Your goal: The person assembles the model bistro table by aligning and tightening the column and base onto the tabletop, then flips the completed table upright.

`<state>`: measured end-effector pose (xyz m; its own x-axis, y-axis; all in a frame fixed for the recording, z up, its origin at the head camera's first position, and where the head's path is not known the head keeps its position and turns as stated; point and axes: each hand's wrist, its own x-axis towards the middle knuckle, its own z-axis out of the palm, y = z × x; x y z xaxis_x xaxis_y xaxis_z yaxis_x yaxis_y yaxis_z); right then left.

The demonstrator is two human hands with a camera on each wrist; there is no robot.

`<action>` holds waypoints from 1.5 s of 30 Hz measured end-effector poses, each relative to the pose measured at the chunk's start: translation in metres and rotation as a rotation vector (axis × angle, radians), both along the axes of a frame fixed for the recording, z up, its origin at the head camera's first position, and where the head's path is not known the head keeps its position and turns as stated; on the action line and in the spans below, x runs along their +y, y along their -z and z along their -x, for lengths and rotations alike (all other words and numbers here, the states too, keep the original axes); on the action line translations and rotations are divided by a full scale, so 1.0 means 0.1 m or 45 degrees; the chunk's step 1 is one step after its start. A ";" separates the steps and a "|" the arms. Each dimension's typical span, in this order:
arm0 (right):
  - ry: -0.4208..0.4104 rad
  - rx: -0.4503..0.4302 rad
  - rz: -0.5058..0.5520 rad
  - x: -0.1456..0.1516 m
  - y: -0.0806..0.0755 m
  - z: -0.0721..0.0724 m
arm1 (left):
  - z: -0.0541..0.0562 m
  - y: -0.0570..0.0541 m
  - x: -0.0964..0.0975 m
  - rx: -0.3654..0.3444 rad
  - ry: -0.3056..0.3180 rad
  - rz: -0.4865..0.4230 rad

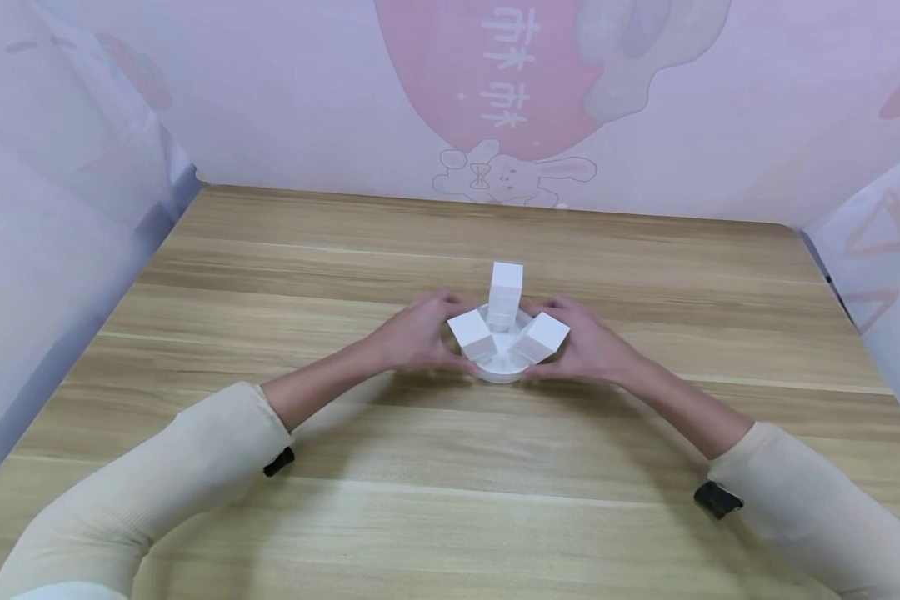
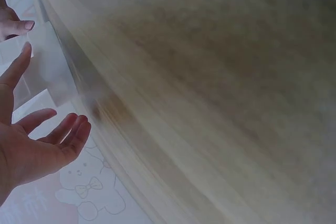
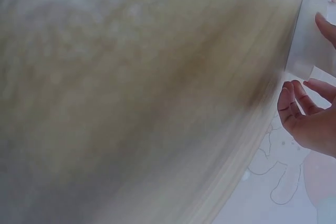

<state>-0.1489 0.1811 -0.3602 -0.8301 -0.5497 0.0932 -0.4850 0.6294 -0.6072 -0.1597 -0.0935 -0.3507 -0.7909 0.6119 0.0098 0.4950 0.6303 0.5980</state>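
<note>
A round white container (image 1: 499, 372) stands on the table with three white box-shaped blocks leaning outward in it: a left block (image 1: 471, 332), a right block (image 1: 544, 332) and a taller back block (image 1: 506, 287). My left hand (image 1: 422, 333) holds the container's left side, thumb at the front and fingers toward the back. On the opposite side my right hand (image 1: 581, 340) holds it the same way. The left thumb (image 2: 20, 66) lies against the container's pale wall (image 2: 50, 66) in the left wrist view. In the right wrist view, curved fingers (image 3: 294, 103) show beside the wall (image 3: 307, 40).
The wood-grain table (image 1: 450, 517) spreads around the container. Behind it rises a pale printed backdrop (image 1: 307, 100) with a rabbit drawing, and pale sheets (image 1: 52, 208) hang at the sides. Dark straps (image 1: 718, 500) show under both sleeves.
</note>
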 end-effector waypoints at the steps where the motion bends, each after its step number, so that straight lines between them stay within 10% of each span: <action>1: -0.005 0.010 -0.005 0.00 0.00 0.01 | 0.00 0.00 0.00 0.001 0.006 0.005; 23: 0.009 -0.095 0.118 -0.04 -0.04 0.04 | 0.03 0.04 0.01 -0.105 -0.046 -0.162; 34: 0.119 -0.463 0.561 -0.02 -0.23 -0.05 | -0.01 -0.23 -0.09 -0.330 -0.225 -0.486; 39: 0.194 -0.444 0.692 -0.07 -0.31 -0.08 | -0.03 -0.35 -0.09 -0.387 -0.268 -0.660; 45: 0.137 -0.485 0.788 -0.14 -0.39 -0.11 | -0.07 -0.45 -0.08 -0.415 -0.331 -0.613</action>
<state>-0.1379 0.1672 -0.3210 -0.9132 -0.4040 0.0544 -0.1244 0.1489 -0.9810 -0.1524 -0.1020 -0.3053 -0.9217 0.3867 -0.0304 0.1069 0.3285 0.9384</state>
